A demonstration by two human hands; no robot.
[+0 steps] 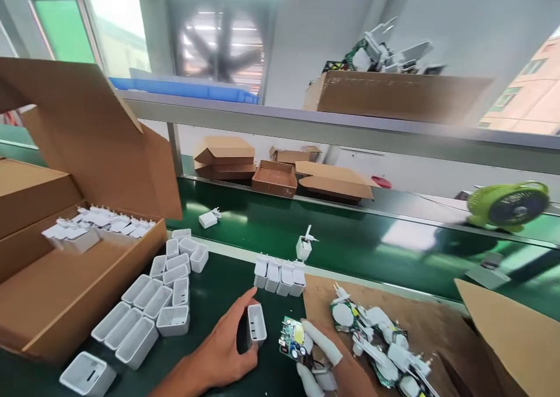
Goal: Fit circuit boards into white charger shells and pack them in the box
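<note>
My left hand [223, 347] grips a white plastic charger case [256, 325] between thumb and fingers; slots show in the case's end. In my right hand [339, 356], which wears pale finger covers, is a charger circuit board [292, 337] with green, yellow and dark parts. Board and case are apart, side by side just above the dark green table. Left of my hands stand several empty white cases [137, 327], open side up. A short row of charger units [280, 276] sits just beyond. Right of my right hand lies a pile of boards with white plugs [385, 350].
An open carton [87, 303] with rows of white units stands at left. Behind the table runs a green conveyor belt [254, 227] carrying single units. Cardboard [429, 303] lies under the pile at right. Overhead, a metal shelf [280, 114] bears a full box [394, 96]. A green fan [507, 204] stands far right.
</note>
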